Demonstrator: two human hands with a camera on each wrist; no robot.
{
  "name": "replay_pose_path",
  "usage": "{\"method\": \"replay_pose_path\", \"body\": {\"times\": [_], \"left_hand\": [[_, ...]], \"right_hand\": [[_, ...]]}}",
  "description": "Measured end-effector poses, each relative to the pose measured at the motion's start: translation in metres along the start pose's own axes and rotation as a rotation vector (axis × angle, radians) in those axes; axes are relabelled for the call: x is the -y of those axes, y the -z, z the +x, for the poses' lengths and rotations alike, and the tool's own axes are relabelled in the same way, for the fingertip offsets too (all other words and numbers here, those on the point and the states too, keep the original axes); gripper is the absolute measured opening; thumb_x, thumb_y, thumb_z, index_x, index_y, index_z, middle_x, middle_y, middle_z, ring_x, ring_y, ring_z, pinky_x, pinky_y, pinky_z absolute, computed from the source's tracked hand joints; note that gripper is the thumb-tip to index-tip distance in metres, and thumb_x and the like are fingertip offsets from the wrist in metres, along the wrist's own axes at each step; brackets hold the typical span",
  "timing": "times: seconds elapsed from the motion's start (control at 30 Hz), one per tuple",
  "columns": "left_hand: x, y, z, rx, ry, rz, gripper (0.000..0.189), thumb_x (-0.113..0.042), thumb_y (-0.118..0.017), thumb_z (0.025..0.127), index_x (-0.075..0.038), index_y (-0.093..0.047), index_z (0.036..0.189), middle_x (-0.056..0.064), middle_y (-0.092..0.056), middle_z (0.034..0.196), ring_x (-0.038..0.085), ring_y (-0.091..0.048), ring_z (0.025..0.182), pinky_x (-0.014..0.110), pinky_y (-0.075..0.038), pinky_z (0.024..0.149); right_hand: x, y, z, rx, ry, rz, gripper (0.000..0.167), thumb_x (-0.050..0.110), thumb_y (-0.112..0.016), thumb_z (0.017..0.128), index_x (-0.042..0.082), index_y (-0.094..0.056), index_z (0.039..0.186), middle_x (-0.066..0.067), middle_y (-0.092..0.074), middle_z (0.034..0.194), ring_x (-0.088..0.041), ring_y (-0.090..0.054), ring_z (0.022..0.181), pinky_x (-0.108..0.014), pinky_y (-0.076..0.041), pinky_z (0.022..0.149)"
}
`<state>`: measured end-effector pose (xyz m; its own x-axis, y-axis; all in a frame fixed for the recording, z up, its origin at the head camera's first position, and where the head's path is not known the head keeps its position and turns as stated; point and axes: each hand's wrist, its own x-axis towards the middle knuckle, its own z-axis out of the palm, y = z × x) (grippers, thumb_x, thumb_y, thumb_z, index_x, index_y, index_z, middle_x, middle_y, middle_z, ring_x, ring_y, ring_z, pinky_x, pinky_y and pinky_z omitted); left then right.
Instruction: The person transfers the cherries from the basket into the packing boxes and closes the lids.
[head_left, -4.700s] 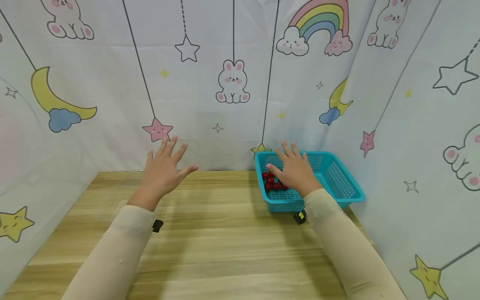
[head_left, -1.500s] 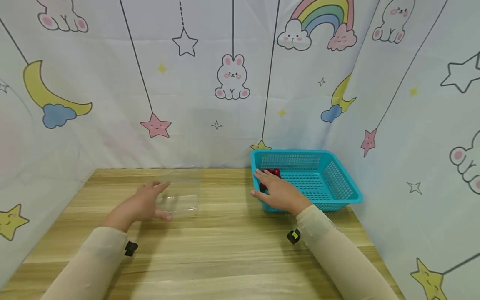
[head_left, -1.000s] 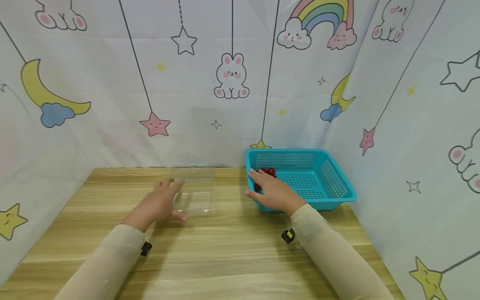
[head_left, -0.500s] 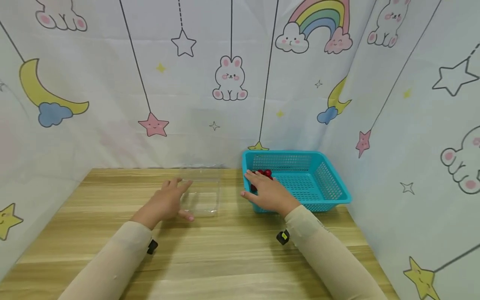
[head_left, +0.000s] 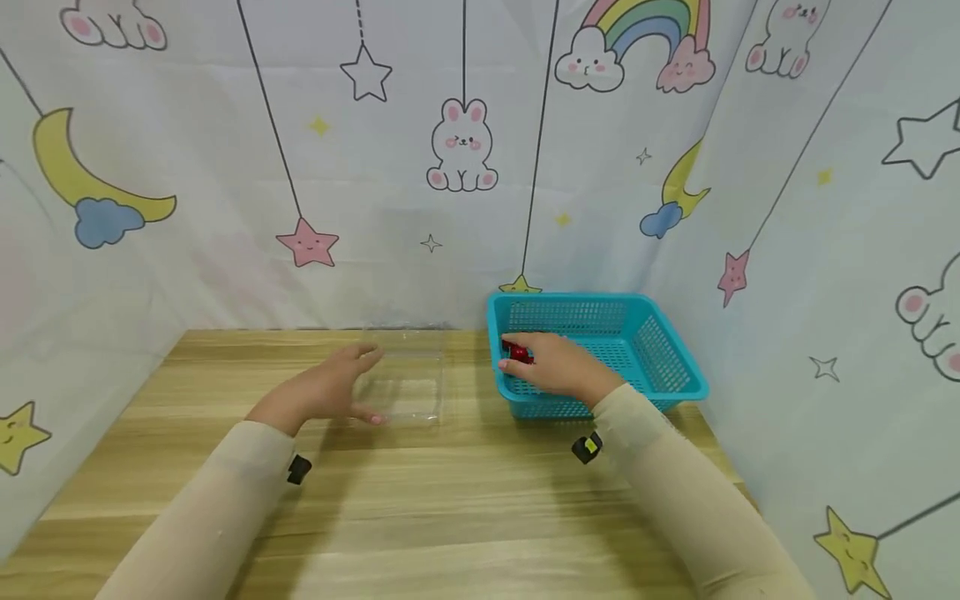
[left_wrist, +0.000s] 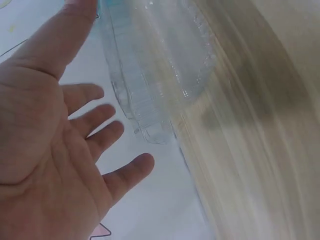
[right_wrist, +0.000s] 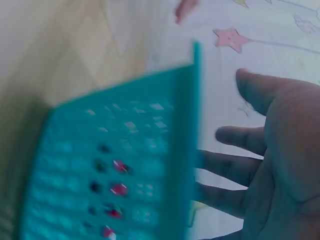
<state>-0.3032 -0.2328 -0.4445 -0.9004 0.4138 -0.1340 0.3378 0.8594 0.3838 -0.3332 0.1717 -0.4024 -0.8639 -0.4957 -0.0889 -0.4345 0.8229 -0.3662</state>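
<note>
A clear plastic box (head_left: 408, 387) stands on the table by the back wall. My left hand (head_left: 326, 392) is beside its left side, thumb and fingers spread; the left wrist view shows the bare palm (left_wrist: 55, 145) apart from the box's edge. To the right is a teal perforated basket (head_left: 600, 398) with red cherries (head_left: 519, 353) at its left end. My right hand (head_left: 555, 364) hovers over that end, partly hiding the cherries. In the right wrist view its fingers extend loosely past the basket's rim (right_wrist: 182, 150), their tips partly hidden, and nothing is seen held.
The wooden table (head_left: 420, 517) extends in front of both containers. A white cloth (head_left: 390, 208) printed with rabbits and stars hangs behind and on both sides, close to the table's back edge and the basket's right side.
Both hands have come down from a raised, spread pose. The clear box has shifted right beside my left hand. My right hand has moved from the basket's left rim to over the cherries.
</note>
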Motion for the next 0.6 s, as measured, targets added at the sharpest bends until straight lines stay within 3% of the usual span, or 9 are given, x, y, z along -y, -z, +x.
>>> {"method": "replay_pose_path", "body": {"times": [0.17,0.37,0.6], "left_hand": [[0.002,0.007,0.002,0.075,-0.001,-0.032,0.122,-0.042,-0.101,0.087,-0.006,-0.03,0.18,0.027,-0.024,0.187,0.057,-0.022,0.172,0.075,-0.032,0.134],[-0.003,0.012,0.005,0.077,-0.02,-0.027,0.119,-0.044,-0.099,0.089,-0.009,-0.031,0.181,0.029,-0.027,0.185,0.059,-0.025,0.169,0.077,-0.034,0.131],[-0.01,0.011,0.015,0.095,0.042,0.037,0.122,-0.046,-0.101,0.086,-0.009,-0.032,0.18,0.027,-0.028,0.185,0.055,-0.027,0.171,0.075,-0.035,0.132]], "right_hand": [[-0.008,0.031,0.008,0.058,-0.056,0.025,0.062,0.048,-0.063,0.117,0.018,-0.056,0.17,-0.014,-0.067,0.163,-0.037,-0.065,0.149,-0.062,-0.054,0.123],[-0.02,0.059,0.028,0.112,-0.093,0.021,0.056,0.041,-0.066,0.116,0.015,-0.061,0.165,-0.013,-0.07,0.157,-0.035,-0.069,0.143,-0.06,-0.056,0.121],[-0.041,0.071,0.058,0.142,-0.125,-0.006,0.05,0.034,-0.065,0.117,0.009,-0.066,0.16,-0.02,-0.064,0.163,-0.041,-0.062,0.15,-0.06,-0.053,0.124]]}}
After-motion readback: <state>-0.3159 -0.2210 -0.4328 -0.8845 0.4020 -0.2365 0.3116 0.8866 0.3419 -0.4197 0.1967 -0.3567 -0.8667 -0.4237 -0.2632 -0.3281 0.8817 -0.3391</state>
